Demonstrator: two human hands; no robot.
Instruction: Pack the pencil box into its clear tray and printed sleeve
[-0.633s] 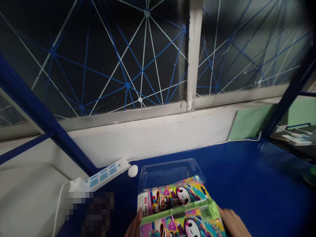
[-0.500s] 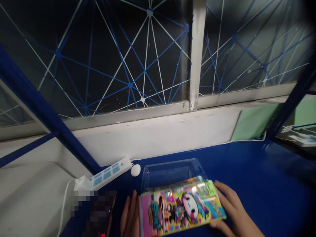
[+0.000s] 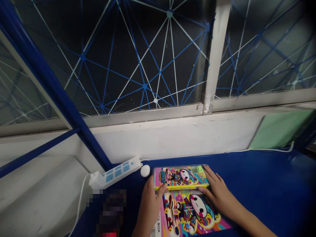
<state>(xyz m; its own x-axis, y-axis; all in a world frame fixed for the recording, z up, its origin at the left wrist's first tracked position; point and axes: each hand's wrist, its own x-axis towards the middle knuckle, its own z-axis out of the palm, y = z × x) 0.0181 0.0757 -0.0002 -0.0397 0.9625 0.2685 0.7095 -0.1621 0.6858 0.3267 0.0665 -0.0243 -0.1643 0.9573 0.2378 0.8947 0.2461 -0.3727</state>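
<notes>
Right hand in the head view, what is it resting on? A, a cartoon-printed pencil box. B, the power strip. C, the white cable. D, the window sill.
A: the right hand lies spread with its fingers on the cartoon-printed pencil box, on the blue desk.

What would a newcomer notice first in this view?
Two vividly printed cartoon boxes stand out: a yellow box beyond a pink pencil box, between the left hand and right hand on the glossy blue tabletop. Above, dark window glass crossed by a blue-and-white web fills the view.
</notes>
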